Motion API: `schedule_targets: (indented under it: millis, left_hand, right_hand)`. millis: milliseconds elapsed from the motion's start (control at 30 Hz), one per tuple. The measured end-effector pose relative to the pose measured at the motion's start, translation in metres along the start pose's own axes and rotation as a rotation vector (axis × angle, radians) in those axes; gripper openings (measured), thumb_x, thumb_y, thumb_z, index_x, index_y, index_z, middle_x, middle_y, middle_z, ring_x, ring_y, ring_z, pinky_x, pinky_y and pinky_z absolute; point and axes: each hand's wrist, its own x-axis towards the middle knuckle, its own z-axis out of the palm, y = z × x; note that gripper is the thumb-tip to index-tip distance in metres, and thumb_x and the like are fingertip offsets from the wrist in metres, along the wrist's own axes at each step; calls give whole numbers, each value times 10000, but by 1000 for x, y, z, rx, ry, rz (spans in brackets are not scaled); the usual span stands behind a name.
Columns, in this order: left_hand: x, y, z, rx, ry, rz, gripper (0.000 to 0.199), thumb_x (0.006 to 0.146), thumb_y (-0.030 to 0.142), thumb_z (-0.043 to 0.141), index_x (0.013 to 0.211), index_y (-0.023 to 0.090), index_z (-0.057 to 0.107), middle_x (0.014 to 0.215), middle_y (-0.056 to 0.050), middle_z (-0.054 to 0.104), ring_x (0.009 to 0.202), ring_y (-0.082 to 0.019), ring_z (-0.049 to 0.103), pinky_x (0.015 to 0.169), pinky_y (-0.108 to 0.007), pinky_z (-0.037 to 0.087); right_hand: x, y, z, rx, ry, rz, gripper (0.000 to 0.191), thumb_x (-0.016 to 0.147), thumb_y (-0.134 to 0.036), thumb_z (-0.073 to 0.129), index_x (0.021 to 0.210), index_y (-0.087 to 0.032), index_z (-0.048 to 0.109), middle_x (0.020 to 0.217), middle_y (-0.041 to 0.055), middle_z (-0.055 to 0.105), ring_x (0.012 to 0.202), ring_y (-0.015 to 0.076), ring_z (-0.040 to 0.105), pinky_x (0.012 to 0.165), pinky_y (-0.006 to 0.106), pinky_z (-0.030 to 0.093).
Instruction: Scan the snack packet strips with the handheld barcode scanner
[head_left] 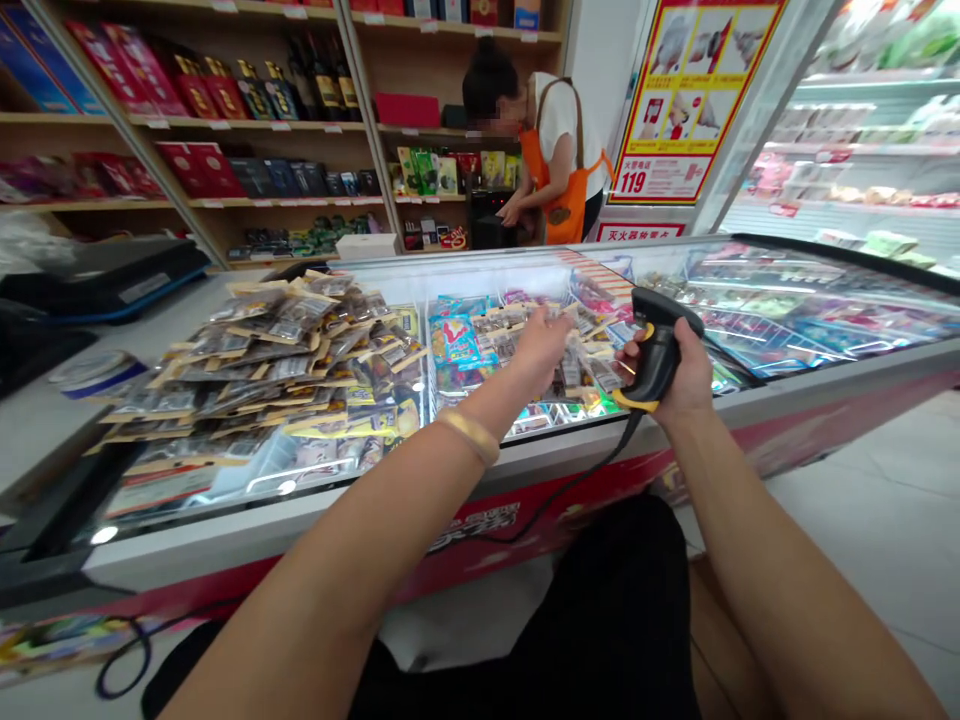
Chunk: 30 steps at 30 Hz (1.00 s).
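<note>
My right hand (691, 375) is wrapped round the handle of a black barcode scanner (657, 360) with yellow trim, held upright above the freezer's front edge. Its head faces left, and a cable hangs from the handle. My left hand (541, 350), below a gold bangle (471, 434), reaches over small brown-edged snack packets (574, 368) spread on the glass. Its fingers look partly stretched at the packets; whether they touch one is unclear. Further left, a large heap of similar packets (281, 350) is piled on the glass.
The long chest freezer (480, 472) has bagged goods under its glass. A scale-like black device (112, 270) and a tape roll (97, 373) stand on the left counter. Behind, a person in an orange apron (564, 195) bends by stocked shelves (262, 125). The scanner cable (570, 488) loops down the front.
</note>
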Motion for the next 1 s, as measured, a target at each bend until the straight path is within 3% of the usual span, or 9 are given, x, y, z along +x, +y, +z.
schedule_targets:
  millis: [167,433,600,800,1000]
  left_hand:
    - [-2,-9,-7,107,13,23,446,811,52,524,1246,141,569,1511,-153,470,1430,-220,403,1167,-353,301]
    - [-29,6,-52,232,11,170,392,771,93,543,1140,160,656,1273,-125,667,1209,-239,605,1079,-432,427]
    - [-62,28,-111,448,153,395,251,789,150,570,1003,169,701,1069,-91,723,993,-200,663,968,-373,494]
    - [-100,68,-196,698,443,561,192,806,253,606,948,169,705,983,-82,711,889,-194,654,842,-317,511]
    - [-100,109,-261,1159,781,558,243,766,273,641,986,178,684,1048,-119,663,1022,-280,591,992,-449,423]
  right_hand:
    - [5,13,-2,-22,-5,14,462,698,-655,681,755,-205,592,611,14,610,678,217,700,641,345,609]
    - [0,7,12,-91,-25,-38,473,690,-653,692,768,-193,619,634,15,630,649,192,690,629,316,603]
    - [-11,19,54,-98,-159,-22,467,725,-666,661,794,-206,618,643,15,625,687,203,691,632,315,586]
    - [-33,64,126,-102,-382,114,459,747,-665,649,787,-208,627,625,16,626,699,212,680,638,324,550]
    - [-44,101,183,-59,-495,236,468,695,-653,710,723,-191,639,613,-3,625,617,154,635,613,278,497]
